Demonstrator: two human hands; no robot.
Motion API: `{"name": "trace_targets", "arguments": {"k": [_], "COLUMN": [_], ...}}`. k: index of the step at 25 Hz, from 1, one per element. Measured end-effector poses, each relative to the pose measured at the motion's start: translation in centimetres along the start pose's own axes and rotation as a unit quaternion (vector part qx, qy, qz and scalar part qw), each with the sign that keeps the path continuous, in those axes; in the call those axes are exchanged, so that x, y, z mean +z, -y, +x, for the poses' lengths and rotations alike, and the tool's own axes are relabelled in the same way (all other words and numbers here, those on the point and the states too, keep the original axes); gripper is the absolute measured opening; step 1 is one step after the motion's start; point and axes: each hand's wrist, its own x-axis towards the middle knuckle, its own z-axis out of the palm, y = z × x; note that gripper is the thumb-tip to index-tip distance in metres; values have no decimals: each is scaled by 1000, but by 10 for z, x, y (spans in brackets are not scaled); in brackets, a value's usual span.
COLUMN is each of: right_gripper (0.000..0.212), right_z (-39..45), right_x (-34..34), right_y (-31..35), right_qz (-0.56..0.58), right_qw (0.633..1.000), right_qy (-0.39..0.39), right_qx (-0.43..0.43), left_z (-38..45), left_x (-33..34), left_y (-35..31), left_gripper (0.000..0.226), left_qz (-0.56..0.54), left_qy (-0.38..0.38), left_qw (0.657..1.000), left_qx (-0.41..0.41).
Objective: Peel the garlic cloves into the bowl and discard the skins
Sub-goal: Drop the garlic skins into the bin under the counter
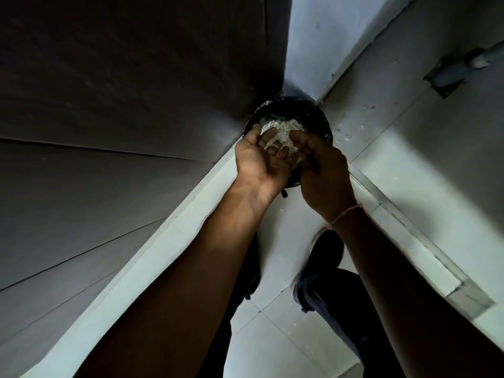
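Both held close together over the bin: left hand palm up, fingers relaxed; right hand loosely curved, possibly brushing skins off. Pale skins heaped inside bin, below fingers.

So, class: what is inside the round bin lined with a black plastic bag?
Inside the round black-lined bin lies a heap of pale garlic skins. The left hand and right hand cover its near part; anything beneath the skins is hidden.

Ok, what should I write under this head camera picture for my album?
Both hands, left hand and right hand, drop garlic skins into a black-lined bin on the floor.
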Motion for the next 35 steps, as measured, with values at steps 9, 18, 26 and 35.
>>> {"name": "trace_targets", "arguments": {"k": [9,18,26,35], "right_gripper": [57,75,72,82], "right_z": [-11,-3,-3,-17], "right_x": [-13,-12,-5,1], "right_y": [-12,-13,-19,1], "right_qz": [-109,-200,-279,-198], "right_qw": [981,974,952,962], "right_qy": [81,74,79,31], "right_qx": [-136,-75,-93,-184], "left_z": [-2,-7,-13,-7], "left_x": [3,6,5,2], "left_y": [-13,-20,-20,-28], "left_gripper": [63,56,57,69], "left_qz": [37,32,126,0], "left_qy": [3,42,52,54], "left_qw": [999,998,989,998], "left_qx": [-31,-36,-53,-37]}}
